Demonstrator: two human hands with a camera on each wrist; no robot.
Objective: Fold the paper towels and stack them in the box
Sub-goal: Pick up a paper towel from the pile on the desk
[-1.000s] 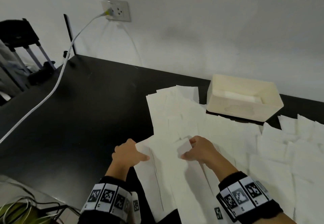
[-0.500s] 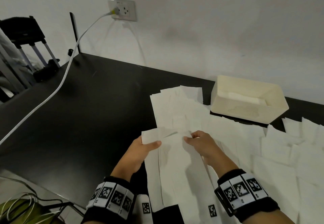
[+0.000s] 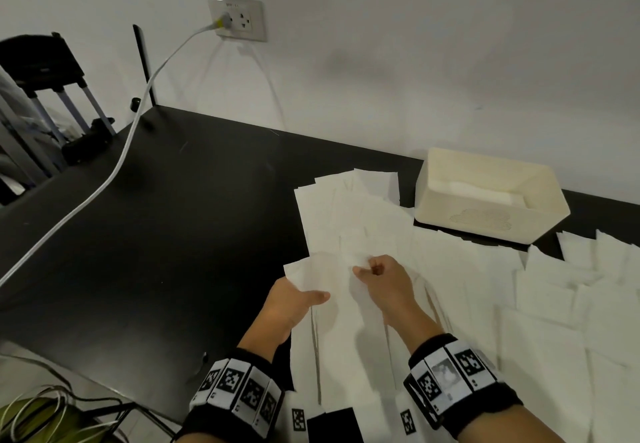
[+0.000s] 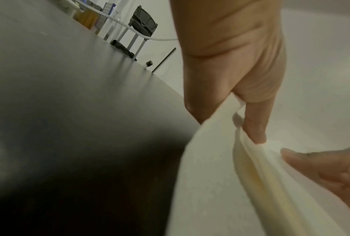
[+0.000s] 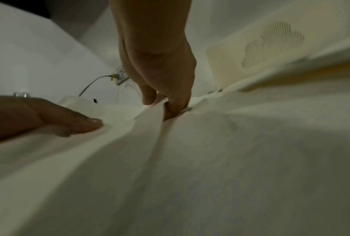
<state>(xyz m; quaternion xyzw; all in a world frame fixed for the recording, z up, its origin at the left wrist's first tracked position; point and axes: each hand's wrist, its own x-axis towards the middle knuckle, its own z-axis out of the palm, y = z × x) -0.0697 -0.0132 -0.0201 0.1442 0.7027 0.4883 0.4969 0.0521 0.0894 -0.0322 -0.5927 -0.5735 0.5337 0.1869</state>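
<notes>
A white paper towel (image 3: 329, 286) is lifted off the pile in front of me, held between both hands. My left hand (image 3: 298, 298) pinches its left edge, thumb on top; the left wrist view shows the towel (image 4: 210, 183) caught between fingertips (image 4: 255, 129) and thumb. My right hand (image 3: 379, 276) pinches the right part with curled fingers (image 5: 170, 105), bunching the sheet (image 5: 190, 159). The cream box (image 3: 485, 224) stands at the back right by the wall, with folded towels (image 3: 485, 193) inside. Several loose towels (image 3: 346, 210) lie flat beyond the hands.
More loose towels (image 3: 571, 304) cover the right side of the black table (image 3: 173, 217). A white cable (image 3: 104, 182) runs from the wall socket (image 3: 239, 21) across the table's left part. A black stand (image 3: 45, 61) sits off the left edge; cables (image 3: 34, 415) lie below the front edge.
Both hands have raised the towel's near edge and carried it forward. The left hand has shifted from a curled grip to a thumb-on-top pinch of the left edge.
</notes>
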